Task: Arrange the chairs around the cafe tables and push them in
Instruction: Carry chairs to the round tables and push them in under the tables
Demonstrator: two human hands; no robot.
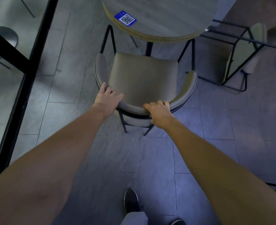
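Note:
A grey-brown padded chair point(142, 78) with a curved backrest and black metal legs stands in front of me, facing a round wooden cafe table point(166, 18). Its seat front sits just under the table's near edge. My left hand point(109, 98) lies on the left part of the backrest, fingers spread over the top. My right hand point(159, 112) curls over the backrest's middle right and grips it. A second matching chair point(241, 57) stands to the right of the table, turned sideways.
A blue QR-code sticker point(125, 18) lies on the tabletop. A black-framed glass partition point(25, 73) runs along the left, with a round stool point(5, 36) behind it. My dark shoe point(130, 200) is on the grey tiled floor below.

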